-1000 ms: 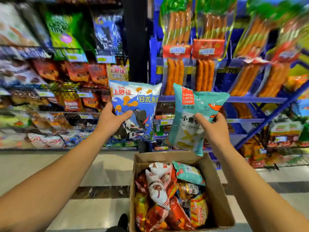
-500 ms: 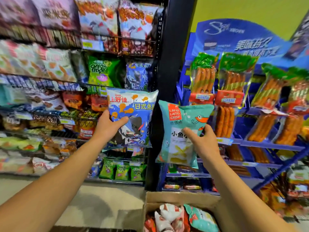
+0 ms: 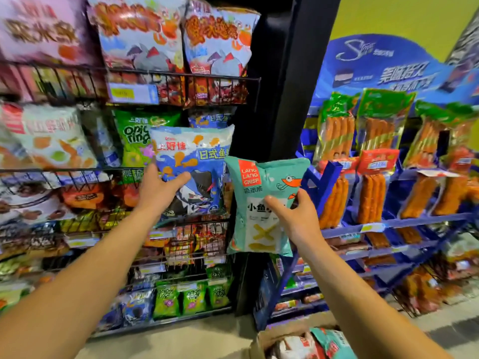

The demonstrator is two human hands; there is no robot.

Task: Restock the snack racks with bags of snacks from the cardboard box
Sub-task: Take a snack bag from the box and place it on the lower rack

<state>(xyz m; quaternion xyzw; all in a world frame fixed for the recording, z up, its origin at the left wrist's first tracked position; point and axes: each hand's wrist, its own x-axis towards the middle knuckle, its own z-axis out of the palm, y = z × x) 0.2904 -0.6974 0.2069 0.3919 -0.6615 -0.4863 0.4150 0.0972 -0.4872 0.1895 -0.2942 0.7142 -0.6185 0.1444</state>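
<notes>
My left hand (image 3: 159,189) grips a blue and white snack bag (image 3: 193,161) with a shark drawing, held up against the wire snack rack (image 3: 181,79) at the level of its middle shelf. My right hand (image 3: 294,216) grips a teal "Lang Lang Crisp" bag (image 3: 261,200) upright in front of the black pillar (image 3: 282,86). The cardboard box (image 3: 261,340) shows at the bottom edge, with more bags in it.
The wire rack on the left is packed with snack bags on several shelves, including green onion-ring bags (image 3: 134,136). A blue display stand (image 3: 388,224) with hanging sausage packs fills the right. Pale floor lies below.
The view has tilted up and moved closer to the racks. Both hands have carried their bags higher and toward the wire rack; the box has slid down to the frame's bottom edge.
</notes>
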